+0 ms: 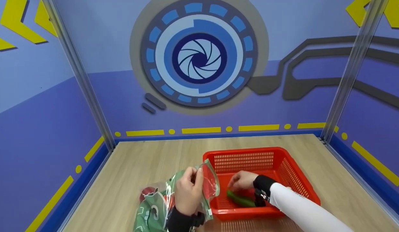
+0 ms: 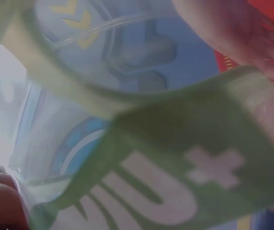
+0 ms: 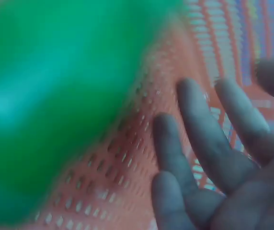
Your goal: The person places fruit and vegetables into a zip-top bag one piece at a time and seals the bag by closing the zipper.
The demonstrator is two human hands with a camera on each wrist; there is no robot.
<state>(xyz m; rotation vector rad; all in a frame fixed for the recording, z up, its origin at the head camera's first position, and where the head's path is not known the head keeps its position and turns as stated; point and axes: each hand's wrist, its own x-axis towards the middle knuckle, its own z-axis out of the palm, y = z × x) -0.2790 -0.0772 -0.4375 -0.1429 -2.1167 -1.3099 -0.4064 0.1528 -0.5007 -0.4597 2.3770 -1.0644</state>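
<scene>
My left hand (image 1: 188, 192) grips the edge of a plastic zip bag (image 1: 151, 214), transparent in places with green print. The bag hangs at the left of the basket, its clear top spread toward the rim. My right hand (image 1: 243, 180) is down inside a red basket (image 1: 260, 211). Below it lies a long, smooth green vegetable (image 1: 240, 199), its exact kind unclear. In the right wrist view that vegetable (image 3: 55, 105) looms blurred beside spread fingers (image 3: 199, 124), with a gap between them. Green bag film (image 2: 175, 158) with white lettering covers much of the left wrist view.
A dark red round thing (image 1: 148, 192) shows at the bag's left side. The basket has slotted side walls and stands on a wood-grain table (image 1: 122, 174). Blue printed panels (image 1: 109, 103) with metal corner posts enclose the table at the back and sides.
</scene>
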